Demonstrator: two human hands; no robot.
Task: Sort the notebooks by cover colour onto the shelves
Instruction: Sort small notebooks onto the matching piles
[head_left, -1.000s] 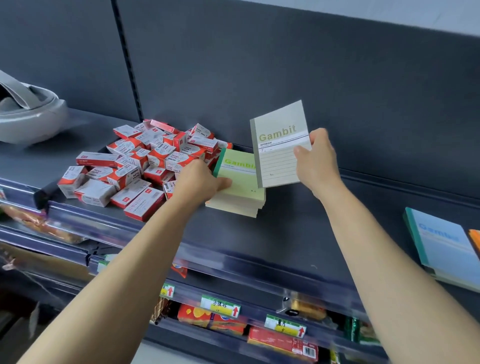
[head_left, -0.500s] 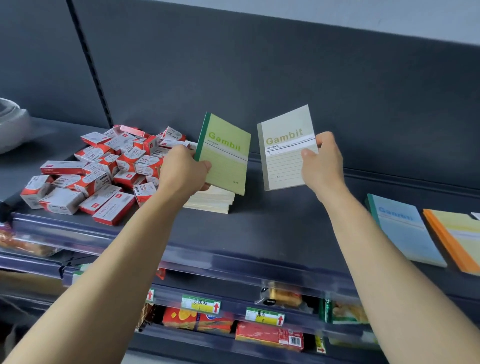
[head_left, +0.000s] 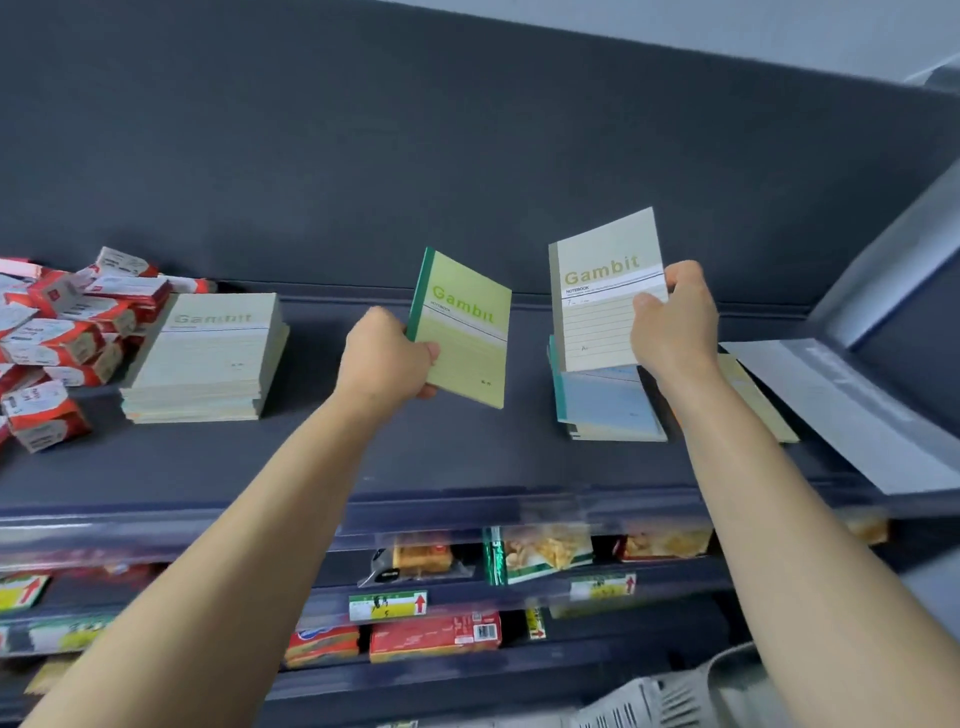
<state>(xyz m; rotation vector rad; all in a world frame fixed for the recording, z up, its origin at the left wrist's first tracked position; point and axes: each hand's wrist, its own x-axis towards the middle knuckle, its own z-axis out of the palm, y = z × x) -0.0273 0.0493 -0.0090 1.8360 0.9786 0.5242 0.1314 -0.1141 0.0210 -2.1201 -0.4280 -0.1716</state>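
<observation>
My left hand (head_left: 387, 358) grips a green notebook (head_left: 467, 332) by its spine edge and holds it upright above the dark shelf (head_left: 415, 457). My right hand (head_left: 675, 325) holds a grey-beige notebook (head_left: 597, 296) upright by its right edge, just above a blue notebook pile (head_left: 608, 405). A stack of pale grey-beige notebooks (head_left: 208, 358) lies flat on the shelf to the left. A yellow notebook (head_left: 753, 395) lies partly hidden behind my right forearm.
Several red and white small boxes (head_left: 62, 332) are heaped at the shelf's left end. A grey sheet (head_left: 852, 410) lies at the right. Packaged snacks (head_left: 540, 553) and price tags (head_left: 387, 605) fill the lower shelves.
Both hands have moved right along the shelf with their notebooks. The right one now hangs over the blue pile. One second ago the green notebook still lay on the pale stack.
</observation>
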